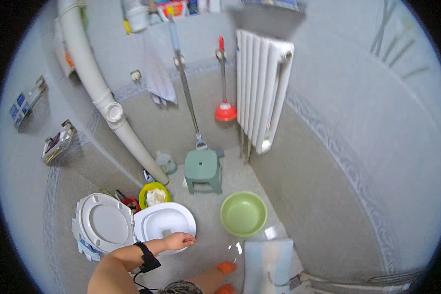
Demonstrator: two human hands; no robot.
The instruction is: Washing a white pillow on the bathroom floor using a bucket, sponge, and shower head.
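Note:
My left hand is held over the near rim of a white toilet bowl, fingers curled together; whether something small is between them cannot be made out. A black strap with a cable is round that forearm. The toilet's seat and lid are raised to the left. Behind the bowl stands a yellow bin with crumpled white paper inside. My right hand is out of view. Before me on the floor, right of the toilet, lies a light green basin.
A green plastic stool stands beyond the basin. A white radiator and a red plunger are on the wall, near a long-handled tool. A white pipe slants down at left. A striped mat lies at lower right, near orange footwear.

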